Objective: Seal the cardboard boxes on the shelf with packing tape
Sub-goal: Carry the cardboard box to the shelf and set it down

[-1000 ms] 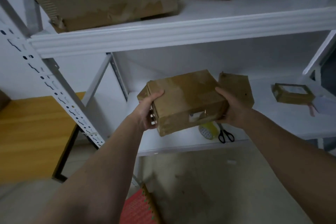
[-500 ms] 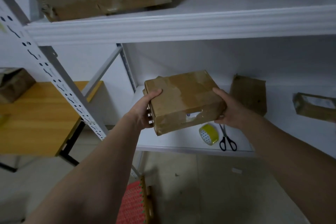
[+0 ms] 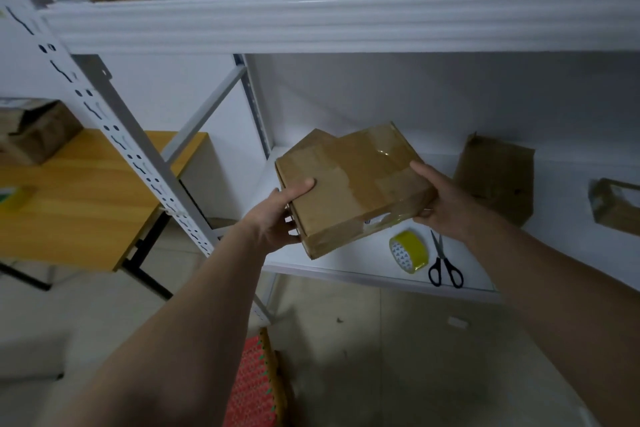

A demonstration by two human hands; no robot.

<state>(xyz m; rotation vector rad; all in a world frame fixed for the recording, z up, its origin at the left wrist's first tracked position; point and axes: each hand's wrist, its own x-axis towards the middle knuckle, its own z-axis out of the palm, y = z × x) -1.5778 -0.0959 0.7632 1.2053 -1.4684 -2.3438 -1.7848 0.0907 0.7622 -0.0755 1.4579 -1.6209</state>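
Cardboard box (image 3: 353, 184) tilted between both grips: left hand (image 3: 277, 218), right hand (image 3: 440, 204) grasping opposite ends.

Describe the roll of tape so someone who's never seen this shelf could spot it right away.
Look at the lower shelf of the white metal rack, near its front edge. Just below the cardboard box held in both hands sits the tape roll, immediately left of the black-handled scissors. It is the only yellow, round thing among brown cardboard pieces.
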